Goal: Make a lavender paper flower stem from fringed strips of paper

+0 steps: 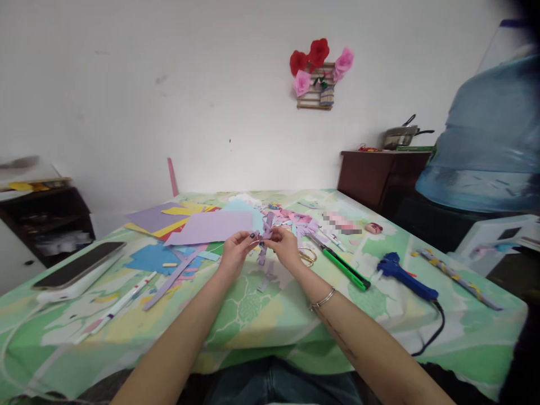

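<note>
Curled lilac paper strips [267,225] are held above the green floral tablecloth [236,337], gripped by closed fingertips of the left hand [237,247] and right hand [283,246]. Rightward lie gold-handled scissors [313,259], a green plastic utility knife [346,271] and a blue plastic glue gun [407,280].

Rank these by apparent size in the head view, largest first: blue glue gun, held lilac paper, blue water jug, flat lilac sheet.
1. Blue water jug
2. Flat lilac sheet
3. Blue glue gun
4. Held lilac paper, partly hidden
</note>
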`<state>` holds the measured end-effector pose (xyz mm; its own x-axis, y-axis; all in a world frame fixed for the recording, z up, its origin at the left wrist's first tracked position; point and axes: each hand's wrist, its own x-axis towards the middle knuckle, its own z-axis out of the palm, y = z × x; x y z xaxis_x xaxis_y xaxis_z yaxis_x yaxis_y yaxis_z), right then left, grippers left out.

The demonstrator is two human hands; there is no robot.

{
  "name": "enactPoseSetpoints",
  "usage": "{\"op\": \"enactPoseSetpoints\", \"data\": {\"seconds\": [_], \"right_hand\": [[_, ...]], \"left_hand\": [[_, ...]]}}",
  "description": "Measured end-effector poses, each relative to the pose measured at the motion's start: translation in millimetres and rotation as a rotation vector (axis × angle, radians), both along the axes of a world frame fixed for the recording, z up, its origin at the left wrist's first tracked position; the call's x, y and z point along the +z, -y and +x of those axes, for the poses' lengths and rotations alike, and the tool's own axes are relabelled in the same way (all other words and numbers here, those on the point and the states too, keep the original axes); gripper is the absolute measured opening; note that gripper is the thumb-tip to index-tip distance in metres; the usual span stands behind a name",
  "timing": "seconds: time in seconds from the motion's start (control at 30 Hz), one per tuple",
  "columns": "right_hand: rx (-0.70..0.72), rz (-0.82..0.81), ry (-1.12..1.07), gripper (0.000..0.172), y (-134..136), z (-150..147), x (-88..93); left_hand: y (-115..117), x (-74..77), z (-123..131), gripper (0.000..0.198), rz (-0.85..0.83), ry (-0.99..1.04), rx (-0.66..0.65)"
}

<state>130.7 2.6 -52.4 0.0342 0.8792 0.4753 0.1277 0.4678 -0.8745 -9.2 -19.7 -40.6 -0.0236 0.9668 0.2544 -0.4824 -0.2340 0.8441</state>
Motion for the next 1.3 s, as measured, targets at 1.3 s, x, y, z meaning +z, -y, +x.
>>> {"op": "enactPoseSetpoints", "data": {"seconds": [1.3], "right_hand": [[0.280, -0.097, -0.085, 0.029, -3.5, -2.0, -3.5]], "left_hand": [[-3.4, -6.3, 0.9, 0.027, -0.138, -0.064, 0.007]]}}
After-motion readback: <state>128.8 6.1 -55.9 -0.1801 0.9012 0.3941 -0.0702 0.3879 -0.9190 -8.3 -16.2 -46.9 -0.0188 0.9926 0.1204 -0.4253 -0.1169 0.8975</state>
